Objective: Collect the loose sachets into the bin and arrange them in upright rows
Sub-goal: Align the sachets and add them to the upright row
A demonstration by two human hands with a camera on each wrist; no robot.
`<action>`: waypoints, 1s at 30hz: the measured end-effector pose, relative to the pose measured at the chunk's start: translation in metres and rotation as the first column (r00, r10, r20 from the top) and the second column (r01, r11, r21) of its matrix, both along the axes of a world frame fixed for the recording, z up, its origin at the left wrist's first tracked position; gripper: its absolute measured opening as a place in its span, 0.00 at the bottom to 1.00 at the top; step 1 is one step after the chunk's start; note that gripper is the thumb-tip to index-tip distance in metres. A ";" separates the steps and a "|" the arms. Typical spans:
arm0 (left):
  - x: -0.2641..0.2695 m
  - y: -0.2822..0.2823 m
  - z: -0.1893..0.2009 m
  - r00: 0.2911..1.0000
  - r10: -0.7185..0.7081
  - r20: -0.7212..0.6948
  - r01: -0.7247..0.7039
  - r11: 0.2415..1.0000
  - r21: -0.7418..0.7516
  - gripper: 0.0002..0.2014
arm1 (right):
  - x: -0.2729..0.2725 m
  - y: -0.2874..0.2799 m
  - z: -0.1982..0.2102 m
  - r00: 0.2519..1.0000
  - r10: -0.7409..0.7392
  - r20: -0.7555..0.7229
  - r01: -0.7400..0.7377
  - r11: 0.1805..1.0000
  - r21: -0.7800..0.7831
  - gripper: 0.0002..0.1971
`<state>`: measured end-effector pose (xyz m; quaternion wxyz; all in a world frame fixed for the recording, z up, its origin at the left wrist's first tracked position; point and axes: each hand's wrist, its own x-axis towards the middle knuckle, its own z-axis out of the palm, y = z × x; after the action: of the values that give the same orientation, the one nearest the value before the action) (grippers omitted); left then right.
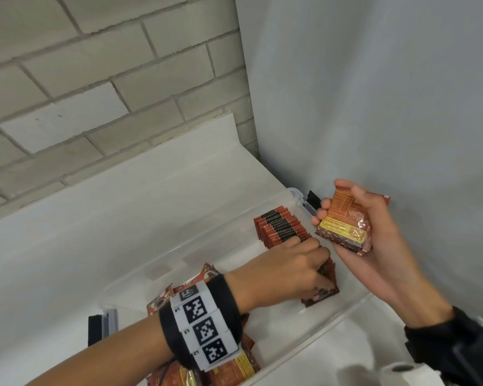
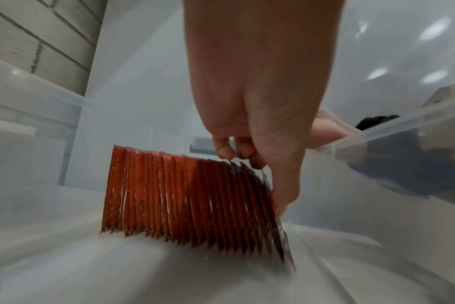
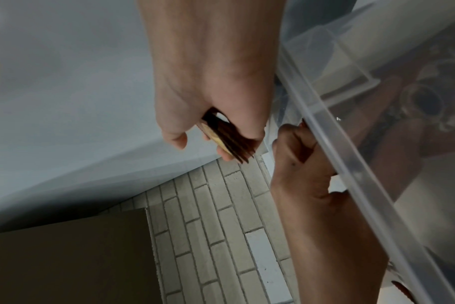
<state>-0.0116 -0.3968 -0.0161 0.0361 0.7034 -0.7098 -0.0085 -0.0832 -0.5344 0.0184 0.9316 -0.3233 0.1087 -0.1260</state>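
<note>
A clear plastic bin (image 1: 332,324) sits on a white surface. Inside it, a row of red-brown sachets (image 1: 282,228) stands upright along the far end. My left hand (image 1: 304,263) reaches into the bin and grips the near end of that row. In the left wrist view, the left hand (image 2: 247,152) has its fingers curled over the sachet row (image 2: 182,197) and its thumb against the front packet. My right hand (image 1: 342,203) holds a small stack of sachets (image 1: 343,229) above the bin's far right corner. That stack (image 3: 229,142) is pinched in the right hand (image 3: 208,142). Loose sachets (image 1: 234,369) lie heaped at the bin's near end.
A brick wall stands behind and a plain grey wall (image 1: 374,107) rises close on the right. A white paper roll (image 1: 402,371) stands at the lower right. A black and grey object (image 1: 102,324) lies left of the bin. The right wrist view shows a cardboard box (image 3: 65,257).
</note>
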 end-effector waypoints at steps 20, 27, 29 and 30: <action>0.011 0.005 0.023 0.888 0.094 -0.450 -0.071 0.995 0.069 0.09 | -0.001 -0.001 0.001 0.997 0.081 0.003 -0.081 0.997 0.014 0.17; 0.038 0.030 0.059 0.636 0.360 -0.683 -0.386 0.914 0.123 0.10 | -0.002 0.000 0.000 0.991 0.123 -0.043 -0.129 0.977 -0.168 0.16; 0.035 0.030 0.062 0.523 0.363 -0.771 -0.480 0.873 0.086 0.10 | -0.002 0.001 0.001 0.987 0.152 -0.057 -0.160 0.963 -0.215 0.16; 0.033 0.029 0.062 0.503 0.357 -0.787 -0.504 0.861 0.069 0.13 | -0.001 0.002 0.001 0.984 0.164 -0.063 -0.175 0.955 -0.239 0.16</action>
<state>0.0215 -0.3679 0.0464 0.3994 0.7771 -0.4220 -0.2416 -0.0847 -0.5326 0.0189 0.8896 -0.4461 0.0842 -0.0510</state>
